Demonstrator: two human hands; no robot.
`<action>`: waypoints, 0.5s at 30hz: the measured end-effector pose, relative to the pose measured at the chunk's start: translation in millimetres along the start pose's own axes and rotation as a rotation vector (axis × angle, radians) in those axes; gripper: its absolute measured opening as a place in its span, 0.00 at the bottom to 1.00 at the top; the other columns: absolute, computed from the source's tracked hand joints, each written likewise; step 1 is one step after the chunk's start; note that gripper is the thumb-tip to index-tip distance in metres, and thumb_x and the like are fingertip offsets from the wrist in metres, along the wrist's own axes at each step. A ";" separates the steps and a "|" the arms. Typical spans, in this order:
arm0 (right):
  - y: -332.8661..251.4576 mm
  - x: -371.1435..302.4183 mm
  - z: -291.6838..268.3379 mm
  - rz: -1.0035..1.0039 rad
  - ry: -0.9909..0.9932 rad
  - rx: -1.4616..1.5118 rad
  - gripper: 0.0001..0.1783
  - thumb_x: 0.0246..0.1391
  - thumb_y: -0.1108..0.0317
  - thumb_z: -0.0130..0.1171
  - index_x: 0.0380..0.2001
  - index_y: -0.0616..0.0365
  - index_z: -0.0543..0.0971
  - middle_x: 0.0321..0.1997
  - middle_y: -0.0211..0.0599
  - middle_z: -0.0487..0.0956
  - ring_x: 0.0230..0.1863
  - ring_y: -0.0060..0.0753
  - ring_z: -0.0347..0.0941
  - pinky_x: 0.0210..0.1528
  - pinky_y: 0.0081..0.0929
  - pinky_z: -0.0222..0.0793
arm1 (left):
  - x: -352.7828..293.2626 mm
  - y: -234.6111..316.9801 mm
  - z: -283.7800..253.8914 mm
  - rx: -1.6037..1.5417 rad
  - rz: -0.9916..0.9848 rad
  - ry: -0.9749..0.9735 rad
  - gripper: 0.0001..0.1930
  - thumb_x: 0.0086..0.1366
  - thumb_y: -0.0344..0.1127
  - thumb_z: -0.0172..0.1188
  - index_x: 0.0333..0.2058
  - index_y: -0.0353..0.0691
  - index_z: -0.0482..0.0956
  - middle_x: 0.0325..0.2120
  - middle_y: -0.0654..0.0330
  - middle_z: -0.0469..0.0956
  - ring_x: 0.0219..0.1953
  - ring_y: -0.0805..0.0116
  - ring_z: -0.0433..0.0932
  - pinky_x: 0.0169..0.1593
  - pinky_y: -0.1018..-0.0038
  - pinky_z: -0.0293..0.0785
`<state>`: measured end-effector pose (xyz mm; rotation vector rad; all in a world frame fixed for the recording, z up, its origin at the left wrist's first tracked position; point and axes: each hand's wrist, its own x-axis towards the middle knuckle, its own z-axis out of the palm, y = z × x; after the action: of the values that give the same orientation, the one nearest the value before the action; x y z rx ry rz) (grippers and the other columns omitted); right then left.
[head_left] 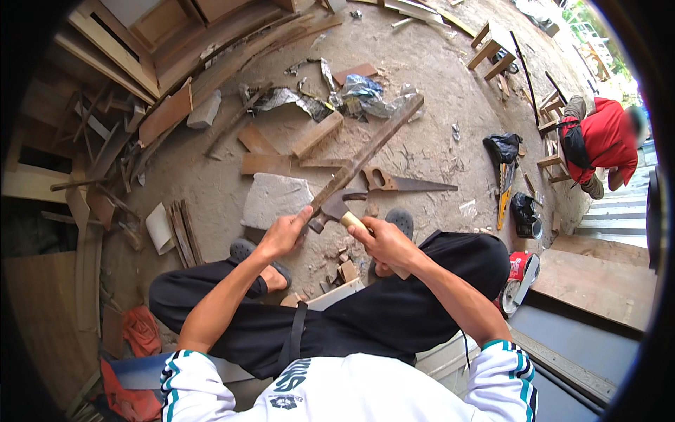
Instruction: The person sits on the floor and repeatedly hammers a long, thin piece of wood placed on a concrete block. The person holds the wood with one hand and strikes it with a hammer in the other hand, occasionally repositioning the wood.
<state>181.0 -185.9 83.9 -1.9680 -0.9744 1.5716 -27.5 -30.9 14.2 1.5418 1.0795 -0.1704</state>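
Head view: left hand (283, 235) steadies plank (365, 156), right hand (383, 243) apparently gripping hammer (336, 209).

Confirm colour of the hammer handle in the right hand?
Pale tan wood; hammer handle in the right hand, head view.

The dirt floor (436, 91) is dusty (bits of wood everywhere). Wooden frames (140, 35) lean at eleven o'clock. Daylight shines at two o'clock.

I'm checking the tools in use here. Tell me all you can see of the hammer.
The hammer is a claw hammer with a dark, worn metal head and a pale wooden handle. The right hand holds the handle; the head lies against the long wooden strip near the left hand, above the dirt floor.
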 end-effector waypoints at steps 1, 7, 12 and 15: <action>-1.0 -0.9 1.0 0.007 0.009 0.001 0.28 0.67 0.47 0.49 0.52 0.63 0.74 0.17 0.38 0.74 0.14 0.32 0.71 0.19 0.34 0.68 | 4.3 -6.2 4.4 0.009 0.031 0.032 0.39 0.69 0.71 0.41 0.17 0.39 0.72 0.12 0.63 0.68 0.15 0.72 0.67 0.22 0.71 0.62; -9.5 15.1 16.9 -0.160 0.262 -0.068 0.24 0.66 0.50 0.52 0.48 0.64 0.70 0.29 0.65 0.79 0.33 0.69 0.78 0.33 0.54 0.71 | 38.5 2.0 -2.7 -0.538 -0.201 0.097 0.36 0.67 0.72 0.41 0.26 0.40 0.73 0.15 0.67 0.66 0.15 0.75 0.66 0.18 0.74 0.62; -1.9 5.3 -1.3 -0.203 0.300 -0.108 0.23 0.67 0.50 0.51 0.48 0.61 0.69 0.30 0.65 0.79 0.37 0.67 0.78 0.39 0.55 0.70 | 26.9 -4.4 -33.3 -0.368 -0.059 0.297 0.30 0.64 0.66 0.56 0.24 0.40 0.71 0.14 0.69 0.66 0.13 0.78 0.64 0.18 0.76 0.64; -1.4 5.4 2.5 -0.232 0.279 -0.232 0.21 0.67 0.51 0.50 0.46 0.60 0.68 0.26 0.60 0.79 0.31 0.67 0.78 0.34 0.54 0.72 | 14.2 32.3 -26.7 -0.438 0.130 0.340 0.21 0.59 0.49 0.70 0.22 0.39 0.73 0.14 0.68 0.69 0.12 0.78 0.66 0.18 0.76 0.64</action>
<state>178.8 -181.1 80.7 -2.0682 -1.2570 1.0662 -8.8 2.8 36.1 1.2586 1.1810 0.4083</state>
